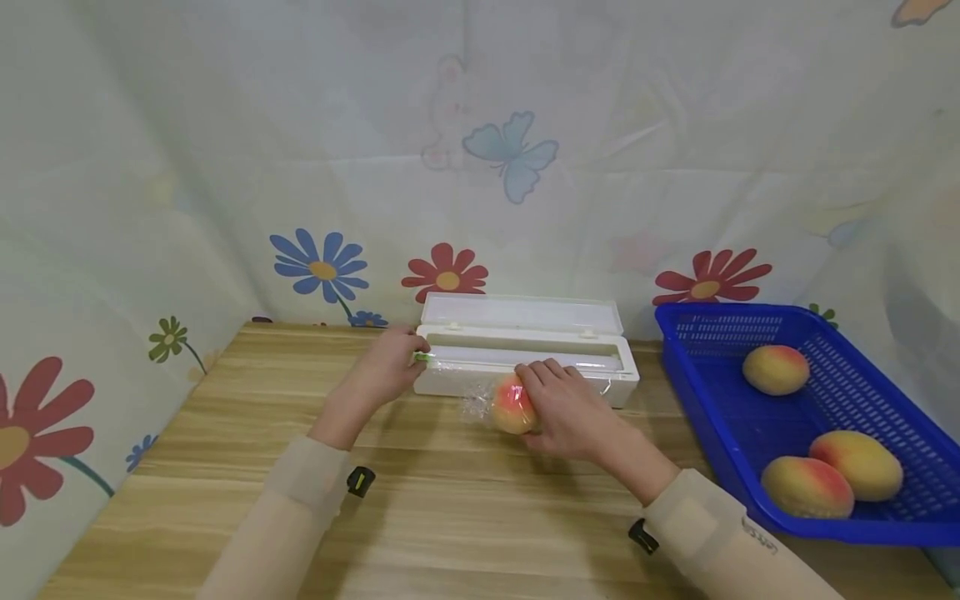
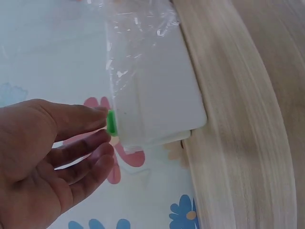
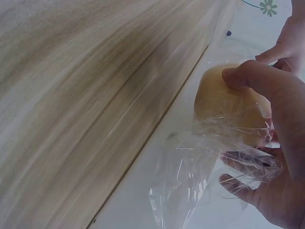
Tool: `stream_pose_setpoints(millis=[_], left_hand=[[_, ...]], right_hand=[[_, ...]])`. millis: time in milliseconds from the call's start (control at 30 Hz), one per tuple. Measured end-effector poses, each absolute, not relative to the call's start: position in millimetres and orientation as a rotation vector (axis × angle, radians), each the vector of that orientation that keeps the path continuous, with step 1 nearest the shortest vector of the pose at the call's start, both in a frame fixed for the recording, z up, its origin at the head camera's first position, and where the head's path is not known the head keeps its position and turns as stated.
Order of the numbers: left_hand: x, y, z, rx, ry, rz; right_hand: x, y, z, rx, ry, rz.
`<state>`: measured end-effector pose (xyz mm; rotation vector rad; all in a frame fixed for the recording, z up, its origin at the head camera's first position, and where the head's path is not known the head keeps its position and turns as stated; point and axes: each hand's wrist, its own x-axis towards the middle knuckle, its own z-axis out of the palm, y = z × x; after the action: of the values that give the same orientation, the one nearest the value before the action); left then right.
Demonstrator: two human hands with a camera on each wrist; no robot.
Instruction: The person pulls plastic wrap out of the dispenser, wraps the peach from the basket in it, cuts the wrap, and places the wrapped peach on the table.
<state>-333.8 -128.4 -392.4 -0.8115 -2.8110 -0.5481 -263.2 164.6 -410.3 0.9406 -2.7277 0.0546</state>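
Note:
A white cling film box point(image 1: 450, 382) with its lid raised stands toward the back of the table, a roll of film point(image 1: 487, 355) inside. At the box's left end, my left hand point(image 1: 382, 362) pinches a small green tab point(image 2: 111, 123) between thumb and fingertips; its other fingers are loosely bent. My right hand point(image 1: 566, 408) grips a yellow-and-red peach point(image 1: 513, 404) in front of the box. Clear cling film point(image 3: 181, 176) wraps part of the peach and trails off it in crinkled folds. In the right wrist view, my thumb presses on the peach's side.
A blue plastic basket point(image 1: 705, 450) on the right holds three more peaches, one of them point(image 1: 776, 370) toward the back. The wooden table point(image 1: 465, 525) meets a flower-printed curtain point(image 1: 360, 167) behind the box and on the left.

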Motion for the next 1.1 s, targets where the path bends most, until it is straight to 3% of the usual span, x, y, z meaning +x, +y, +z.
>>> stream_pose_setpoints(millis=[1100], left_hand=[[-344, -127, -391, -0.789, -2.836, -0.555]], right_hand=[[-259, 163, -418, 0.947, -2.718, 0.071]])
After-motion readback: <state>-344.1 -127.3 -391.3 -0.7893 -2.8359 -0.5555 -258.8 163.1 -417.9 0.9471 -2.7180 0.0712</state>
